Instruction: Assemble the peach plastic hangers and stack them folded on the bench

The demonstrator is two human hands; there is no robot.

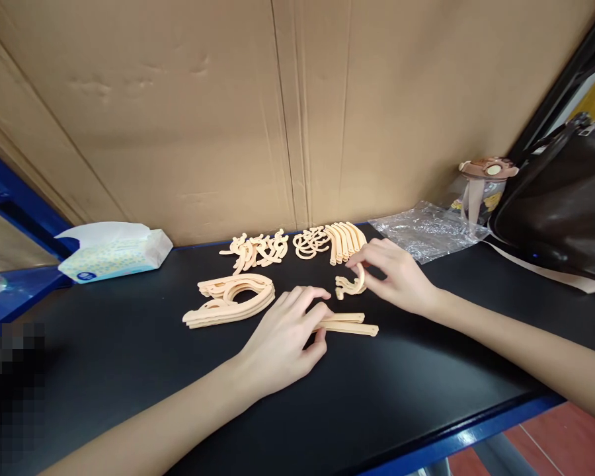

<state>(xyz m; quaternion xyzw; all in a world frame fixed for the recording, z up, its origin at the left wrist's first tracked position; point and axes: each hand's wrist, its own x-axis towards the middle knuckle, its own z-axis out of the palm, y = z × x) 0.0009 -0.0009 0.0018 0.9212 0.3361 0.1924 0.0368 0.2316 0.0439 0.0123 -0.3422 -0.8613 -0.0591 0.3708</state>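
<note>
Your right hand (396, 272) pinches a curved piece (361, 276); your left hand (290, 330) arches over two bars (351, 328), fingers slightly apart (whether they grip, I can't tell).

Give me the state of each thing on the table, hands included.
Left hand: fingers curled over the strips
Right hand: pinching a curved piece
Strips: lying side by side, partly covered
Openwork pieces: stacked
Curved bars: lined up in a row
Tissue pack: open, tissue sticking out
Clear plastic: crumpled
Bottle: upright
</note>
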